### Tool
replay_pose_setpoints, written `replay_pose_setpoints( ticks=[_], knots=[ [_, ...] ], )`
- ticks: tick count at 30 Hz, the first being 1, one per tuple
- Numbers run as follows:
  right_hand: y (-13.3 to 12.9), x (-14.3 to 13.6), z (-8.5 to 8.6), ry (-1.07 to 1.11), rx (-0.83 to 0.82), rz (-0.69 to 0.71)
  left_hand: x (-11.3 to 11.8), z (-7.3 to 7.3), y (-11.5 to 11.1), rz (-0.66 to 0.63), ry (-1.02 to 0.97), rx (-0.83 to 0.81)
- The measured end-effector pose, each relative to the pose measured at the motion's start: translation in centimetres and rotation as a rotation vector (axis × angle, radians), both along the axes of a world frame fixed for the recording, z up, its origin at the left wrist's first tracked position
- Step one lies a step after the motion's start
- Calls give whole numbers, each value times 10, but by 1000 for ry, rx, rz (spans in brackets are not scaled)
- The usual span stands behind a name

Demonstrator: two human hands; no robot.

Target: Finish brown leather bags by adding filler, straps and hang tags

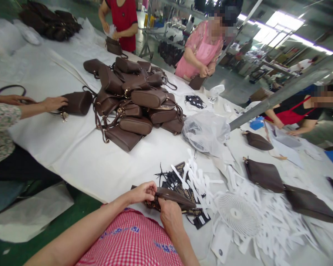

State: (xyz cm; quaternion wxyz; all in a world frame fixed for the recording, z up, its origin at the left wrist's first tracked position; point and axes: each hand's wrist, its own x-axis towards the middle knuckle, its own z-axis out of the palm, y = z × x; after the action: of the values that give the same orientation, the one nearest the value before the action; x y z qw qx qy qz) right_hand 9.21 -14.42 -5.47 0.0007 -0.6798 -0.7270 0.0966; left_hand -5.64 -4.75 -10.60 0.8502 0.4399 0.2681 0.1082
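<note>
A dark brown leather handbag [180, 196] lies on its side at the table's near edge, close to my body. My right hand [170, 214] is closed on the bag's near side, its thumb and fingers at the strap end. Just to the left, my left hand [144, 192] is closed in a pinch over the same end of the bag. What sits between those fingertips is too small to make out. Black hang tags [180, 181] with gold print and black cords lie beyond and beside the bag, partly under it.
A heap of brown handbags [144, 92] covers the middle of the white table [80, 155]. White plastic strips [277, 218] surround a small white fan [235, 214]. A clear plastic bag [207, 131] lies by a slanted metal pole [288, 87]. A co-worker's hand [54, 103] touches another handbag at left.
</note>
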Motion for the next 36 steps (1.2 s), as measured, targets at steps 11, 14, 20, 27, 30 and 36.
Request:
replay_pose_setpoints(
  ticks=[11,14,20,27,30,36],
  knots=[
    [-10,10,-4,281,-104,-52,-9,0,2,-141,-21,513],
    [-10,10,-2,265,-141,-38,-6,-1,9,-179,-37,578],
    [-11,14,-10,288,-83,-25,12,4,5,-176,-46,654],
    [-13,11,-18,245,29,-79,20,15,9,-216,-30,747],
    [-9,1,-14,74,-6,-179,24,17,8,-195,-7,822],
    [-7,-7,-15,-17,36,-273,40,13,2,-130,106,962]
  ],
)
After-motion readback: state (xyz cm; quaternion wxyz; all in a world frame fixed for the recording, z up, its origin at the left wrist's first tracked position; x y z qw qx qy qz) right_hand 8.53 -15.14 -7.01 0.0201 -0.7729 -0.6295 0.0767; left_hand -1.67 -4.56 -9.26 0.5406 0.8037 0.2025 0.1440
